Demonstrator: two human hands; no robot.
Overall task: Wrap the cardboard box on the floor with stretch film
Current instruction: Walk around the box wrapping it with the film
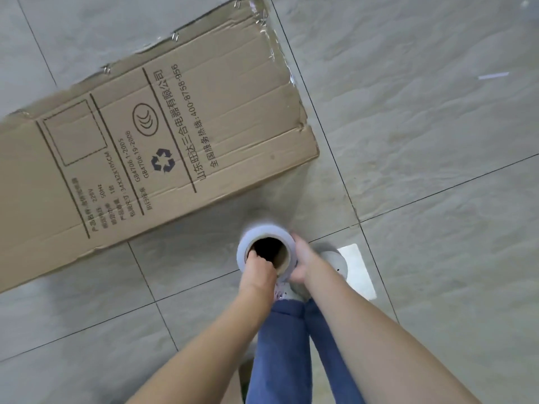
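Observation:
A long brown cardboard box [140,147] with black print lies flat on the tiled floor, from the left edge to the upper middle. Near its right end I hold a roll of stretch film [264,233] upright, seen from above with its dark core showing. My left hand [259,265] grips the roll's rim, its fingers hooked inside the core. My right hand [303,258] presses against the roll's outer right side. A clear sheet of film [291,188] runs from the roll up to the box's right corner, and wrinkled film shines along the box's right edge.
Grey floor tiles [423,126] with dark joints spread all around. A white rectangular sheet [360,269] lies on the floor just right of my hands. My legs in blue trousers [280,345] and light shoes stand below the roll.

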